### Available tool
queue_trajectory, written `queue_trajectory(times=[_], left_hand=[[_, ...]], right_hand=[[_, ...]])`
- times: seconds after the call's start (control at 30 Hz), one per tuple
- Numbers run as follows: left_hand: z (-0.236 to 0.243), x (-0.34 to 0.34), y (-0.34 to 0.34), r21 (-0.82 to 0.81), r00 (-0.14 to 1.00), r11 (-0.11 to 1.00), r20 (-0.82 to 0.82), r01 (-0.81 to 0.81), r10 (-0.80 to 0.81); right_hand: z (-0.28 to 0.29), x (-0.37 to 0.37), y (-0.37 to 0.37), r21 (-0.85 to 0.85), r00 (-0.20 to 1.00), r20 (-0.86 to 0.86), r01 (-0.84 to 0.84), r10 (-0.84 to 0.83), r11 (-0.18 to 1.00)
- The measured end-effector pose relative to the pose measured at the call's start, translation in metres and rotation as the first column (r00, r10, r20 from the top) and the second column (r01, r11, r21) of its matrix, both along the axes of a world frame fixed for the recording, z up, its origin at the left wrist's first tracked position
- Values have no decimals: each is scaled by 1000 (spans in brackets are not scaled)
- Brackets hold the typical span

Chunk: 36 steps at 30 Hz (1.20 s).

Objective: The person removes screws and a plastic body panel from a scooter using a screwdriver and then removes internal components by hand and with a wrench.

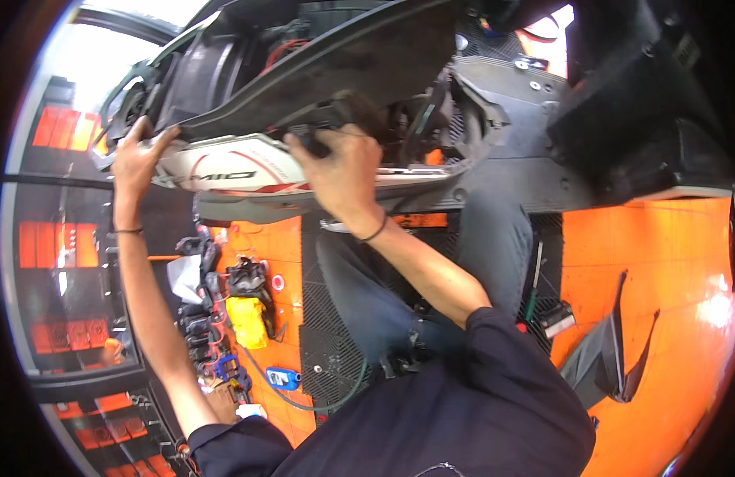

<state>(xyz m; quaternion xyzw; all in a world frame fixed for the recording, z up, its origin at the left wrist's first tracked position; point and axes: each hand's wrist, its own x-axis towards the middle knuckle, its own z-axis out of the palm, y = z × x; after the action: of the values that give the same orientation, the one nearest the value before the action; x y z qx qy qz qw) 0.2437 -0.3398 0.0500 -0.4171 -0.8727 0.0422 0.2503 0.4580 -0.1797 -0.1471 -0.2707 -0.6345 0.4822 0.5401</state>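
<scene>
A scooter stands across the top of the view, its white side panel (232, 163) with red and black markings facing me. My left hand (141, 155) grips the panel's left end, thumb and fingers bent over its upper edge. Farther right, my right hand (348, 167) is closed at the panel's upper edge, against a small black piece (312, 141) whose kind is blurred. Above both hands runs a long dark body cover (336, 67), its lower edge close to the white panel. The fingertips of the right hand are partly hidden.
Right of the panel are the grey footboard (518, 171) and an opening with exposed inner parts. A green-handled screwdriver (532, 298) lies on the black mat right of my legs. A blue bottle (283, 378), a yellow cloth (247, 322) and a hose (304, 407) lie at left.
</scene>
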Motion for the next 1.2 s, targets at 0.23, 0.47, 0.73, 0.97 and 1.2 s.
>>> queue_trajectory(times=[0.23, 0.47, 0.73, 0.97, 1.2], left_hand=[[-2, -33, -13, -179, 998, 983, -21, 49, -53], [-5, -21, -7, -70, 991, 989, -21, -133, 132], [-12, -15, -9, 29, 996, 997, -62, -70, 71], [-10, -13, -11, 29, 995, 995, -13, -100, 100], [-21, 14, -5, 119, 992, 988, -60, -101, 108]], right_hand=[[-28, 20, 31, -166, 954, 178, -212, 240, 963], [-58, 46, 60, -214, 938, 128, -290, 321, 933], [-34, 43, 44, 246, 975, 46, -221, 217, 944], [-39, 52, 49, 277, 954, 158, -291, 256, 916], [-42, 53, 42, -12, 895, 140, -426, 424, 904]])
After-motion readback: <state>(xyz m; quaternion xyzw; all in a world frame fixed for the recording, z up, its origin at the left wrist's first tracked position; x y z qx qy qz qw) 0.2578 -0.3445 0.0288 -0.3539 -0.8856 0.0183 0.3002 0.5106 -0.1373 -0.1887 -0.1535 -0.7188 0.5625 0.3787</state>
